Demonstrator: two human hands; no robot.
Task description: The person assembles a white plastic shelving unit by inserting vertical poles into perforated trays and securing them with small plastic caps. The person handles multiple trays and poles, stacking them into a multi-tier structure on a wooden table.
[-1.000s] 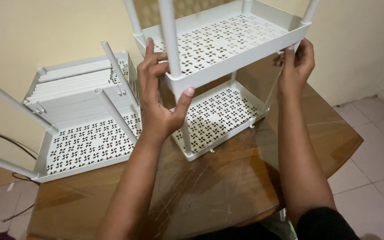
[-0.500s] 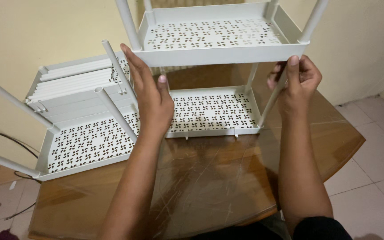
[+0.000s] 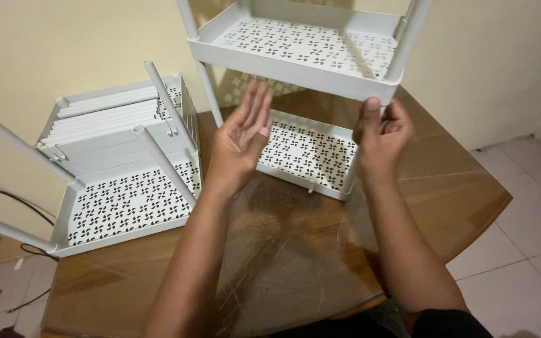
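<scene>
Two tiers of a white rack (image 3: 302,47) stand in front of me on the table (image 3: 320,250): an upper tray with a pinwheel-cut floor, and a lower tray (image 3: 308,153) of the same pattern resting on the glossy brown top. Thin white posts join them at the corners. Both trays hold nothing that I can see.

My right hand (image 3: 380,134) is curled around the rack's near right post, just under the upper tray's corner, thumb up against the rim. The grip is narrow and closed on that post. My left hand (image 3: 242,138) is open wide, palm turned toward the rack, fingers spread and pointing up. It hangs in the air between the two tiers near the left post, and I cannot tell whether any fingertip touches the rack; it holds nothing.

Off to the left, a second tray (image 3: 126,200) lies tipped against the wall (image 3: 64,50), partly over the table's edge. It has the same cut-out floor, and white posts stick out from it at slants. A stack of white slats (image 3: 108,119) sits in its upper part, packed side by side. A dark cable (image 3: 14,200) runs along the wall below it.

The floor (image 3: 521,250) to the right is pale tile.
</scene>
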